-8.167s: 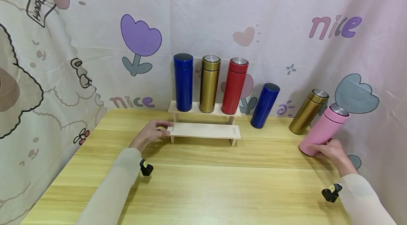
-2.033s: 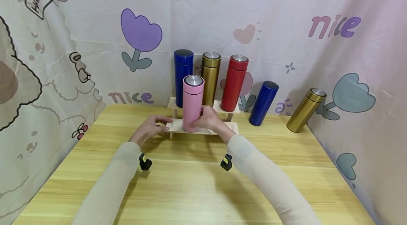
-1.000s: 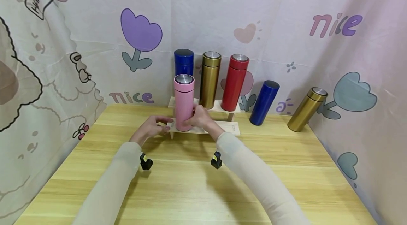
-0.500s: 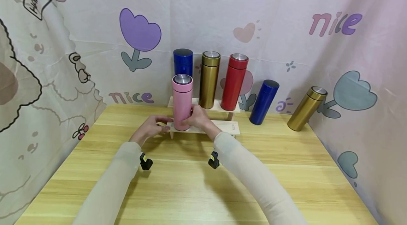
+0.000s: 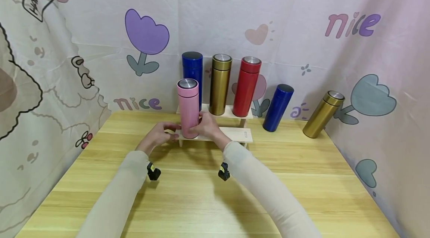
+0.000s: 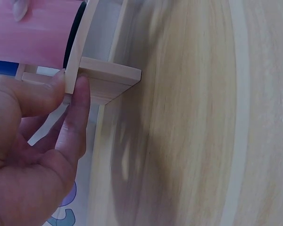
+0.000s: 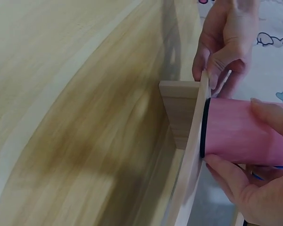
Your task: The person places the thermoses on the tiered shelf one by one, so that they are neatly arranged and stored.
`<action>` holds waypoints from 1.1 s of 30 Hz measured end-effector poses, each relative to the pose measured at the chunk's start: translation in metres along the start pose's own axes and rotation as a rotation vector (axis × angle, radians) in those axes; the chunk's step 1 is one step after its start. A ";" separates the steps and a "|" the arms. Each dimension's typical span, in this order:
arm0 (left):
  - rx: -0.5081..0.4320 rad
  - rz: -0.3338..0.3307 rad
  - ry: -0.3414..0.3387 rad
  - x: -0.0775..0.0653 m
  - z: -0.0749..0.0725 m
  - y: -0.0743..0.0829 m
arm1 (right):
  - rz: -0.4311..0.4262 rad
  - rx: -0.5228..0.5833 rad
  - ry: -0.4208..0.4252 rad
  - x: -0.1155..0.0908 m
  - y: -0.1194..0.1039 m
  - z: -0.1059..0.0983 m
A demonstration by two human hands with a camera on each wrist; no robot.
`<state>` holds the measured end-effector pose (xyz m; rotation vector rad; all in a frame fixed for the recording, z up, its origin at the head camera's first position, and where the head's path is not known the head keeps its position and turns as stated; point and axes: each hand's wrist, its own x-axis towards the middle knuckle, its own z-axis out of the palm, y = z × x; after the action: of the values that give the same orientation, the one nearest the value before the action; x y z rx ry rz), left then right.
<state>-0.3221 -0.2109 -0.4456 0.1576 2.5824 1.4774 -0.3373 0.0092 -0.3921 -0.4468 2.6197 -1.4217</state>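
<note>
A pink thermos bottle (image 5: pixel 189 109) with a silver-topped lid stands upright at the left end of the lower step of a two-step wooden stand (image 5: pixel 235 133). My right hand (image 5: pixel 209 126) grips it low on its right side; in the right wrist view, thumb and fingers curl round the pink thermos bottle (image 7: pixel 238 127) just above its black base, which sits against the board. With thumb above and fingers below, my left hand (image 6: pixel 42 155) pinches the left end of the lower board (image 6: pixel 80 52). Part of the board is hidden behind the right hand.
On the upper step stand a blue bottle (image 5: pixel 192 68), partly behind the pink one, a gold bottle (image 5: pixel 220 85) and a red bottle (image 5: pixel 246 86). Right of the stand are a shorter blue bottle (image 5: pixel 278 108) and gold bottle (image 5: pixel 323 114) on the wooden table (image 5: pixel 188 200). A printed curtain hangs behind.
The right hand has carried the pink thermos bottle from the table's right side onto the lower step, then shifted it left to the step's end. The left hand has kept its hold on the stand.
</note>
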 end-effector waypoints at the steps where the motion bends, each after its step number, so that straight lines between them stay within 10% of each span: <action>1: 0.000 -0.004 0.004 0.000 0.000 0.000 | -0.001 -0.005 0.000 0.000 0.000 0.000; 33: 0.030 -0.032 0.000 0.000 0.001 0.000 | 0.008 0.007 -0.069 -0.002 0.009 -0.006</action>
<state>-0.3217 -0.2106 -0.4462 0.1194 2.5957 1.4287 -0.3391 0.0189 -0.3966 -0.4756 2.5589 -1.3877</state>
